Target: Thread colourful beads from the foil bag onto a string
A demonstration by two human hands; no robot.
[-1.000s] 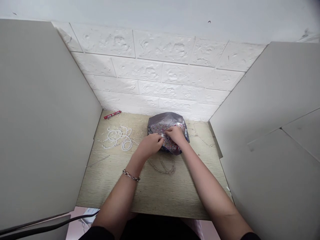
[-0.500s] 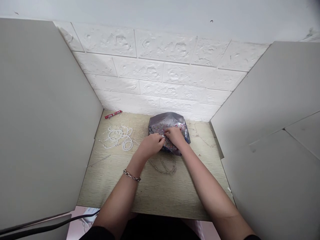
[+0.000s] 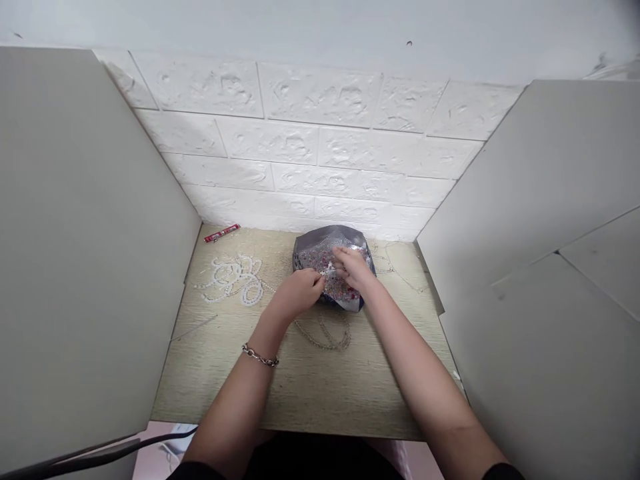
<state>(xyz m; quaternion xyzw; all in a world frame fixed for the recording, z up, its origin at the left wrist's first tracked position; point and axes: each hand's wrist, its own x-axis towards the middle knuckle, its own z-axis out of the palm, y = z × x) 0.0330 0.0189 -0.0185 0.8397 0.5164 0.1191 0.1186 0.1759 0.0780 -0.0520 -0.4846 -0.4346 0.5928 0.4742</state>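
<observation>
A silvery-grey bag (image 3: 320, 238) full of small multicoloured beads (image 3: 317, 257) sits open near the back of the wooden table. My left hand (image 3: 303, 290) is closed in a pinch at the bag's left front, with small whitish bits at its fingertips too small to name. Over the beads, my right hand (image 3: 353, 268) has its fingers stretched and slightly apart, close to the left fingertips. A looped strand of clear beads (image 3: 325, 345) lies on the table in front of the bag; its upper end is hidden behind my left hand and the bag.
White bead strands (image 3: 240, 277) lie coiled at the left of the table (image 3: 300, 393). A red packet (image 3: 223, 233) rests at the back left corner. Thin strands (image 3: 395, 267) lie right of the bag. Grey panels stand on both sides, with a white brick-pattern wall (image 3: 295, 180) behind.
My right hand's fingers have gone from a pinch to stretched out, slightly away from the left fingertips. The left hand keeps its pinch. The whole view has shifted slightly.
</observation>
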